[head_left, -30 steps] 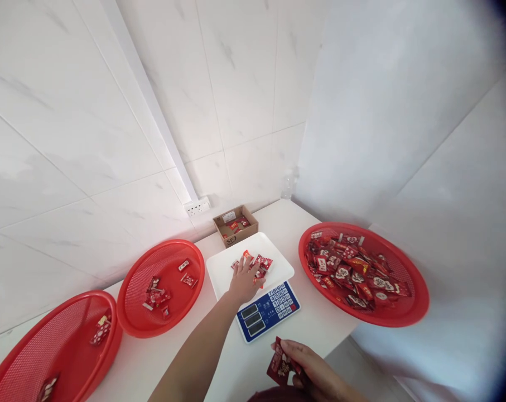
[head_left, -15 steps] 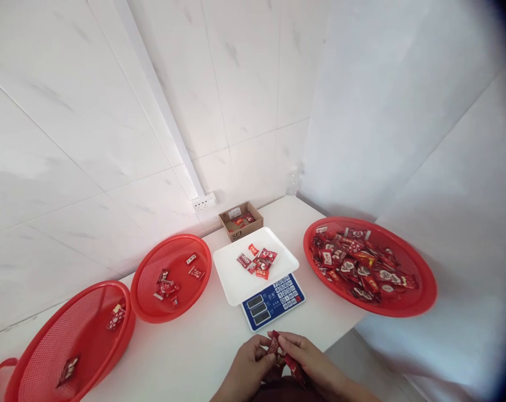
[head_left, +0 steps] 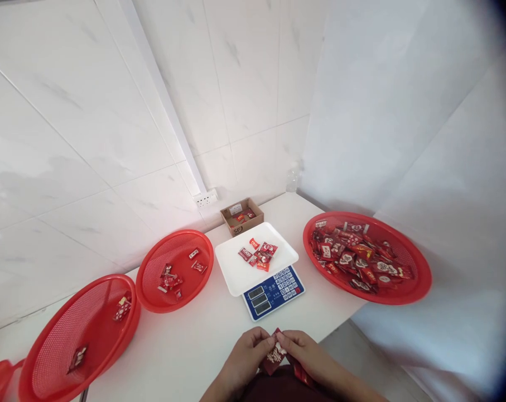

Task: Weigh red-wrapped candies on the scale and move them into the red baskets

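Note:
Close to my body, at the table's front edge, my left hand and my right hand are both closed on a dark red candy packet with pale lettering. The fingertips pinch its upper edge from both sides. A second red wrapper shows below my right hand; its other end is hidden by the palm. Just beyond my hands stands a blue and white digital scale. On its white tray lies a small heap of red wrapped candies.
At right, a red basket holds many wrapped candies. Two more red baskets stand at left, the nearer one and the farther one, with few candies inside. Behind the scale is a small cardboard box; a power socket is on the wall.
My hands have turned the candy packet so its lettered face shows more. Both hands have spread slightly apart. The whole view has shifted a little.

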Action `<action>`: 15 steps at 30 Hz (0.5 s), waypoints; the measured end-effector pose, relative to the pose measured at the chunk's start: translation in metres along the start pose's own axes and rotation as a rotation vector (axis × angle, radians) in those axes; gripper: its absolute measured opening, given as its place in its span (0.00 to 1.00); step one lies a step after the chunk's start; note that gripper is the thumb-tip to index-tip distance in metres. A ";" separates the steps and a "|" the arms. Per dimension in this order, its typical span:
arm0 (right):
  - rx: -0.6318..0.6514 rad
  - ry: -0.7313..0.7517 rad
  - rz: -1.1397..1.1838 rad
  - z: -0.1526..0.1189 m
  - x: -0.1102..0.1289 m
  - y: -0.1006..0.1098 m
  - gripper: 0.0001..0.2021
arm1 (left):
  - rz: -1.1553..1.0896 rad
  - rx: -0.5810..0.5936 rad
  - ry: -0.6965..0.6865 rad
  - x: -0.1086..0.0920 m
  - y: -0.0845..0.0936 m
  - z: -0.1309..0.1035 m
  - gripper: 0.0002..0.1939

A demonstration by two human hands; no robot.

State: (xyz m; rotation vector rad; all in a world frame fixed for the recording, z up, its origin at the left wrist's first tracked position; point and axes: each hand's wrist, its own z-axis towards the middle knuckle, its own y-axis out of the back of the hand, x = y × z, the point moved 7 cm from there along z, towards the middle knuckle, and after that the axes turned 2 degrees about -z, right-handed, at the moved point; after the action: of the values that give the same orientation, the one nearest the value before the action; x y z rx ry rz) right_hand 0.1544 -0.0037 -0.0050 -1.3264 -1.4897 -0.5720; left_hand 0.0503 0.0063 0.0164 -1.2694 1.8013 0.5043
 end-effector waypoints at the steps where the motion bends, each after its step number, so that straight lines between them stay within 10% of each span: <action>1: 0.011 0.003 -0.009 -0.001 0.002 -0.001 0.23 | 0.021 0.012 -0.003 0.002 0.000 0.000 0.21; 15: 0.087 0.039 -0.071 -0.005 0.016 -0.015 0.24 | 0.071 0.125 -0.004 -0.007 -0.012 -0.010 0.23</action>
State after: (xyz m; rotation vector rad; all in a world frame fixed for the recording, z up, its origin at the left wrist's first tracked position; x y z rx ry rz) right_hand 0.1449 -0.0055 0.0148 -1.1934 -1.5174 -0.5693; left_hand 0.0578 -0.0016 0.0291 -1.1217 1.8500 0.4264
